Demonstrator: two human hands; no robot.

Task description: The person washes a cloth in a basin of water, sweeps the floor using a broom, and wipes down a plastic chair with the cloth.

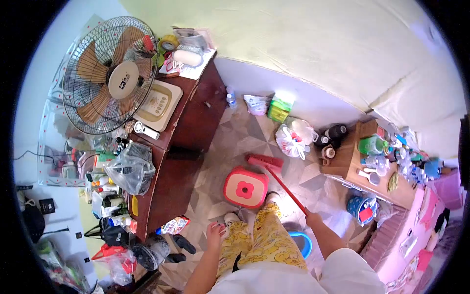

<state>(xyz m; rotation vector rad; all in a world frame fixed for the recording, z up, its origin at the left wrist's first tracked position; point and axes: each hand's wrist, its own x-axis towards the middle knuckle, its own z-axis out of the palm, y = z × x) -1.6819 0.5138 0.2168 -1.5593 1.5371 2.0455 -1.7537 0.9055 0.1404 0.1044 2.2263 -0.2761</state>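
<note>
My right hand (312,218) is closed around the upper end of a red broom handle. The broom (286,190) slants away from me, and its red bristled head rests on the patterned floor behind the stool. In front of my feet stands a low plastic stool (232,188), red-rimmed with a pale top and a red flower. Down by my left leg hangs my left hand (214,236), its fingers loosely apart and holding nothing. Below my right forearm, a blue basin (307,243) is partly hidden by my leg.
A dark wooden desk (183,142) at left bears a fan (122,81) and bags. Along the wall are a bottle (231,99), packages and plastic bags (291,142). A crowded cabinet (360,161), blue bin (356,209) and pink bed (411,220) line the right.
</note>
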